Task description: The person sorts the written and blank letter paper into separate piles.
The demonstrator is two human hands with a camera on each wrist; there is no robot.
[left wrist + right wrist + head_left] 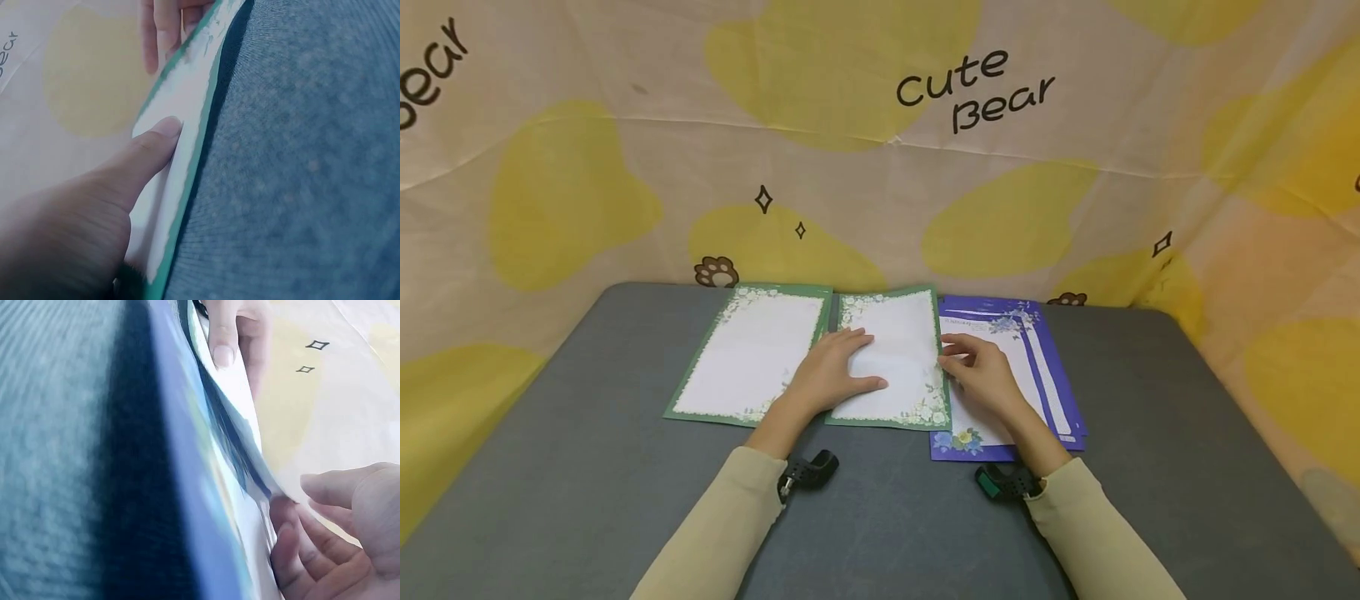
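A white sheet of paper with a green floral border [898,321] lies at the middle of the table, its right edge bowed up a little over the purple sheets. My left hand [831,375] rests on its left part, thumb and fingers spread; in the left wrist view the thumb [153,140] lies along the white face. At the sheet's right edge, my right hand [981,371] grips the border with curled fingers. Up close in the right wrist view, its fingers [284,540] bend at the raised paper edge. Another green-bordered sheet [752,346] lies to the left, partly under my left forearm.
Overlapping purple-bordered sheets [1052,358] with blue flowers lie on the right, partly beneath my right hand and the green sheet. All the paper lies on a grey table [887,517]. A patterned cloth [865,183] hangs directly behind the table's far edge.
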